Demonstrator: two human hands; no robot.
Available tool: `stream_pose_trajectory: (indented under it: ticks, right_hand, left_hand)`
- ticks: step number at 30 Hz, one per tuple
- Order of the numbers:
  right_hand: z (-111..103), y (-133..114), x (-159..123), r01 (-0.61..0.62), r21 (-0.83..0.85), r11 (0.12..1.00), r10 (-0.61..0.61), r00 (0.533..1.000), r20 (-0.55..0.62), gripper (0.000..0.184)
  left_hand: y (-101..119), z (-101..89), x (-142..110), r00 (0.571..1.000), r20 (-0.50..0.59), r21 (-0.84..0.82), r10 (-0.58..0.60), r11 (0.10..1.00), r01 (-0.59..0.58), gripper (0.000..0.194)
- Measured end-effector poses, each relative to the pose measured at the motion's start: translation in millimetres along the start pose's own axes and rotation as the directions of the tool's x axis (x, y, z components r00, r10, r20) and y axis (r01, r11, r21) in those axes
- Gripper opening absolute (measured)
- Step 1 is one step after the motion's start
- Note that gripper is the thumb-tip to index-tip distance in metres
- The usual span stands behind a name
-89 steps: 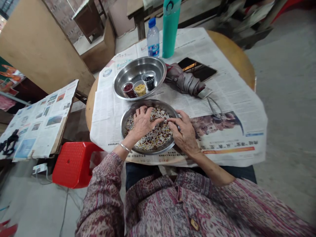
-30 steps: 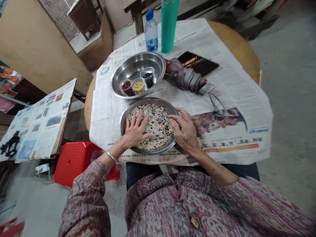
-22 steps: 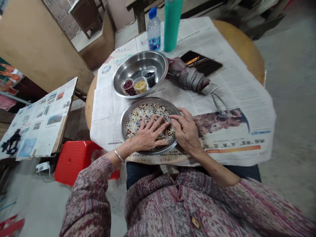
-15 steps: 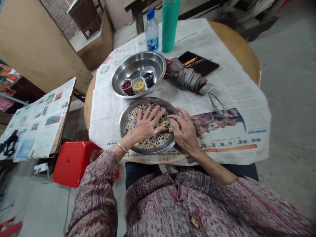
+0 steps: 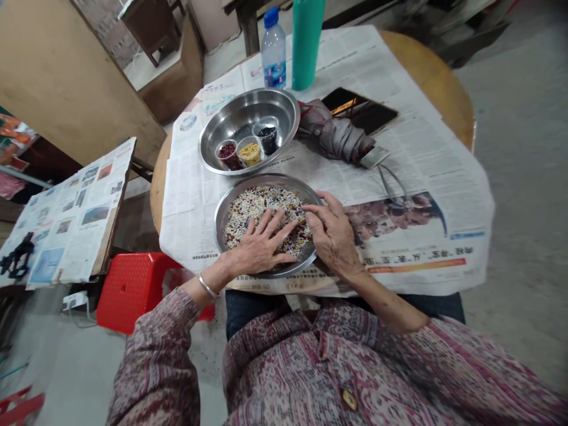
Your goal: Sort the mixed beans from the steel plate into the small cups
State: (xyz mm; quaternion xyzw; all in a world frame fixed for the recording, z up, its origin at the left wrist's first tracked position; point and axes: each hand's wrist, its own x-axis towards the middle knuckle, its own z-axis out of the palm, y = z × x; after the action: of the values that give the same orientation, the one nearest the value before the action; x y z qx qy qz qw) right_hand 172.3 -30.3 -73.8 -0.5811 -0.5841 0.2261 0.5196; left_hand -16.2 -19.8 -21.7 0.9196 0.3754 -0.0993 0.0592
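Observation:
A steel tray (image 5: pixel 231 204) near the table's front edge holds a layer of mixed white, red and dark beans (image 5: pixel 255 204). My left hand (image 5: pixel 257 248) lies flat in the tray with its fingers spread over the beans. My right hand (image 5: pixel 332 236) rests on the tray's right rim, its fingers curled at the edge of the beans. Behind the tray, a steel basin (image 5: pixel 235 115) holds three small cups: red beans (image 5: pixel 227 152), yellow beans (image 5: pixel 249 151) and black beans (image 5: pixel 267 136).
Newspaper (image 5: pixel 421 171) covers the round wooden table (image 5: pixel 430 89). A folded grey umbrella (image 5: pixel 337 136), a dark phone (image 5: pixel 361 109), a water bottle (image 5: pixel 273 50) and a teal flask (image 5: pixel 306 41) stand behind. A red stool (image 5: pixel 133 290) sits at the left.
My left hand has swept back and forth over the beans, spreading them, and now lies nearer the tray's front edge. My right hand has stayed at the right rim.

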Motion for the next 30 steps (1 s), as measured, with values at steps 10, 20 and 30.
stream_pose_trajectory:
  ticks: [10,20,30]
  right_hand:
    - [-0.5,1.3,0.9,0.012,-0.009,1.0,-0.012,1.0,0.003,0.033]
    - [0.1,0.6,0.1,0.0,0.004,1.0,0.0,1.0,0.002,0.034]
    - [-0.5,0.6,0.8,0.009,-0.012,1.0,-0.009,1.0,0.008,0.033]
  left_hand:
    - [-24.8,-9.0,37.6,0.977,-0.089,0.093,-0.195,0.975,0.204,0.072]
    - [-10.1,-8.6,-18.7,0.984,0.113,0.007,-0.141,0.99,0.141,0.096]
    - [-10.6,0.4,40.7,0.993,-0.098,0.103,-0.067,0.992,0.077,0.076]
